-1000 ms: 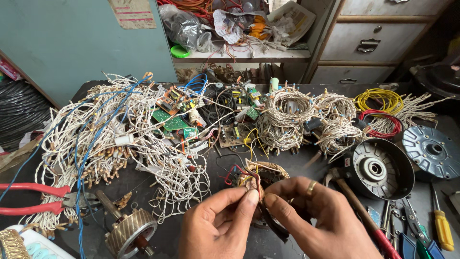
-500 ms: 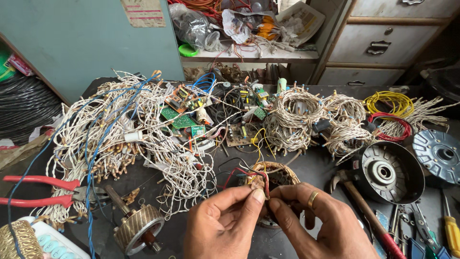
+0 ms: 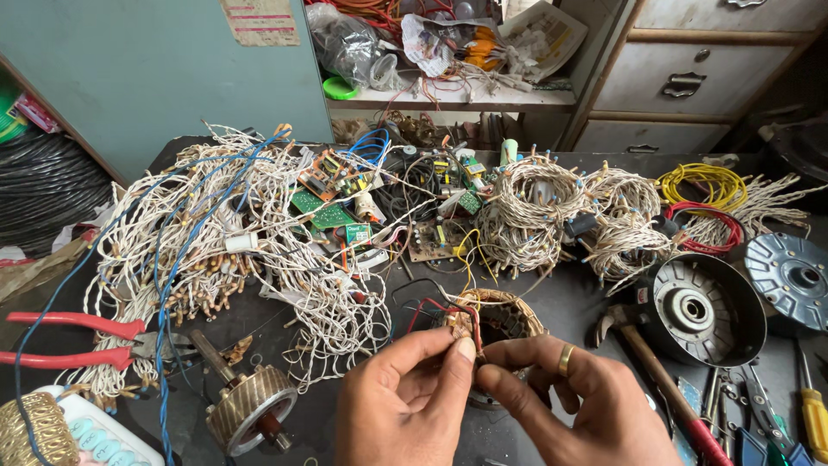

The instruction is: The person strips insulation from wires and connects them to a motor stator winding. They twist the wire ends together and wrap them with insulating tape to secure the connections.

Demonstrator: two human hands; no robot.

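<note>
Head view: the left hand (image 3: 405,406) and right hand (image 3: 573,406) meet at their fingertips, each thumb and forefinger pinched shut on the ends of thin red and black wires (image 3: 440,312) that rise from a copper coil (image 3: 500,324) lying on the desk (image 3: 569,302) just beyond the knuckles. The coil sits at the front middle of the desk, half hidden by the fingers. To do this well, I judge, the pinch should stay close to the wire tips, with pulls kept short so the fine strands do not snap at the winding. Room is tight — a hammer (image 3: 660,380) and a round black motor housing (image 3: 703,311) lie just right of the right hand, a ribbed rotor (image 3: 250,414) near the left, and a heap of white wire (image 3: 207,250) spreads well to the left beside red pliers (image 3: 78,341). Only the dark strip straight ahead of the coil is open — elbows are best kept in.
</note>
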